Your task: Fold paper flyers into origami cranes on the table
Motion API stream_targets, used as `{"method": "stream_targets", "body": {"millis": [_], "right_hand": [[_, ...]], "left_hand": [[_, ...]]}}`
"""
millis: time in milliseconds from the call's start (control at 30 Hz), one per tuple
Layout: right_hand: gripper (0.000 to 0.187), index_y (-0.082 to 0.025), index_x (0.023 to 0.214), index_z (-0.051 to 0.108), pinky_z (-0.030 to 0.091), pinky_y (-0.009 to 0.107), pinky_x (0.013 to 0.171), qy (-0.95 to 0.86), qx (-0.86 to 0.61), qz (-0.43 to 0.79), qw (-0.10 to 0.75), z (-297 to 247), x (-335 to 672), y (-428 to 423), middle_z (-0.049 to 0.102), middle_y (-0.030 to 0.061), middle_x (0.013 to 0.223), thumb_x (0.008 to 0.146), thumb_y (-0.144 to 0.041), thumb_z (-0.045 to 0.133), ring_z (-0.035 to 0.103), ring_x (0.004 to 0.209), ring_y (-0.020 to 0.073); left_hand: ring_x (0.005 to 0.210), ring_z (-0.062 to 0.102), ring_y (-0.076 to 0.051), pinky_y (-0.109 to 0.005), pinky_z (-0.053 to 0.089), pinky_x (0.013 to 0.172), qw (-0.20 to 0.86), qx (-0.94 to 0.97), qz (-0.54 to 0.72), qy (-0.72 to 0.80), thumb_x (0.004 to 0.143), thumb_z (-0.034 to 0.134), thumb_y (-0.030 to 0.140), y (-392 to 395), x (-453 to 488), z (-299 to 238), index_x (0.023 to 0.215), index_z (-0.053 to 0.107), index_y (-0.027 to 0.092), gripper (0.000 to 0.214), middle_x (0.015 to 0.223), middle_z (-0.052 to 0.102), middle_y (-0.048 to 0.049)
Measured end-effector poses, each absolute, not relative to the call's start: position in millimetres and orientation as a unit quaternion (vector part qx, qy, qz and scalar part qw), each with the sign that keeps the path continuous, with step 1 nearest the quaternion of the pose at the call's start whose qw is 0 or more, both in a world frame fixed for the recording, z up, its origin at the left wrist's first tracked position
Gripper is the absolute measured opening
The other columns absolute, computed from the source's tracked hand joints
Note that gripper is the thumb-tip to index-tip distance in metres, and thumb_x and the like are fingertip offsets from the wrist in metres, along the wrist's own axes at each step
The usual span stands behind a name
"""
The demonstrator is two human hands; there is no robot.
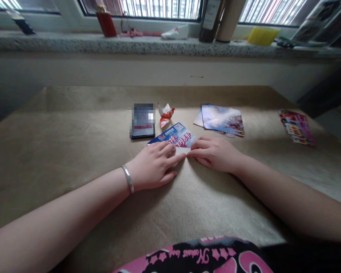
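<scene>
Between the two wrists, on the tan cloth-covered table (74, 151), the fingertips of the left hand (155, 165) and the right hand (213, 153) meet almost tip to tip on the near white edge of a blue, white and pink printed paper leaflet (174, 137). Both hands lie flat, fingers stretched out and pressing down; neither curls around or pinches anything. The leaflet reaches away from the fingers toward the window, set askew, its long side slanting from near left to far right. Both hands are equally close to it. A silver bangle (127, 179) circles the left wrist. Just beyond the leaflet lie a dark smartphone (142, 120) and a small red and white folded paper figure (166, 115). A fanned stack of pastel printed cards (223, 119) lies beyond the right hand, and a bright pile of printed sheets (297, 127) well off to the right. Only the fingers lie over the leaflet.
</scene>
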State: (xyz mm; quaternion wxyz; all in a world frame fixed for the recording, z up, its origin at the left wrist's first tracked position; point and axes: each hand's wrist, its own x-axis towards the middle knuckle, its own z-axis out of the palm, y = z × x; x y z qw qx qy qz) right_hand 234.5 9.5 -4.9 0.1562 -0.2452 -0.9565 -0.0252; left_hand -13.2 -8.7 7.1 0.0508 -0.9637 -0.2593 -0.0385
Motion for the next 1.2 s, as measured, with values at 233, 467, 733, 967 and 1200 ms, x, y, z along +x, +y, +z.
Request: {"method": "stream_targets", "body": {"millis": [233,467,733,967,1200], "right_hand": [[0.026,-0.022,0.101,0.068,0.043,0.028,0.069,-0.959,-0.238,-0.028,0.153,-7,234,10,0.067,0.0056,0.093,0.092,-0.021,0.044,0.056,0.083,0.0165],[0.024,-0.022,0.097,0.069,0.043,0.027,0.069,-0.957,-0.241,-0.010,0.158,-4,234,10,0.067,0.0055,0.093,0.090,-0.020,0.046,0.055,0.082,0.0160],[0.023,-0.022,0.090,0.070,0.043,0.028,0.068,-0.955,-0.243,0.001,0.168,-4,238,13,0.067,0.0051,0.090,0.087,-0.018,0.048,0.056,0.080,0.0157],[0.022,-0.022,0.085,0.071,0.043,0.028,0.067,-0.955,-0.254,-0.010,0.155,2,245,14,0.067,0.0051,0.092,0.084,-0.018,0.049,0.058,0.079,0.0148],[0.022,-0.023,0.086,0.071,0.043,0.027,0.069,-0.957,-0.266,0.006,0.119,7,252,17,0.068,0.0035,0.100,0.084,-0.016,0.050,0.060,0.083,0.0144]], "left_hand": [[0.107,0.048,-0.026,-0.040,0.041,0.097,0.045,-0.965,-0.034,-0.256,0.089,0.046,0.041,-7,-12,7,0.135,0.045,0.020,0.050,0.116,0.055,-0.0103],[0.105,0.048,-0.025,-0.041,0.041,0.096,0.047,-0.966,-0.037,-0.252,0.089,0.047,0.040,-8,-13,8,0.133,0.046,0.021,0.048,0.115,0.055,-0.0105],[0.102,0.048,-0.025,-0.040,0.041,0.094,0.028,-0.967,-0.036,-0.249,0.088,0.047,0.037,-6,-14,9,0.131,0.048,0.021,0.046,0.113,0.055,-0.0102],[0.099,0.048,-0.025,-0.038,0.042,0.089,0.034,-0.966,-0.043,-0.252,0.088,0.045,0.038,-7,-13,8,0.128,0.050,0.021,0.044,0.110,0.056,-0.0100],[0.097,0.048,-0.025,-0.039,0.042,0.086,0.048,-0.968,-0.030,-0.244,0.087,0.045,0.037,-5,-13,5,0.127,0.050,0.020,0.044,0.108,0.056,-0.0108]]}}
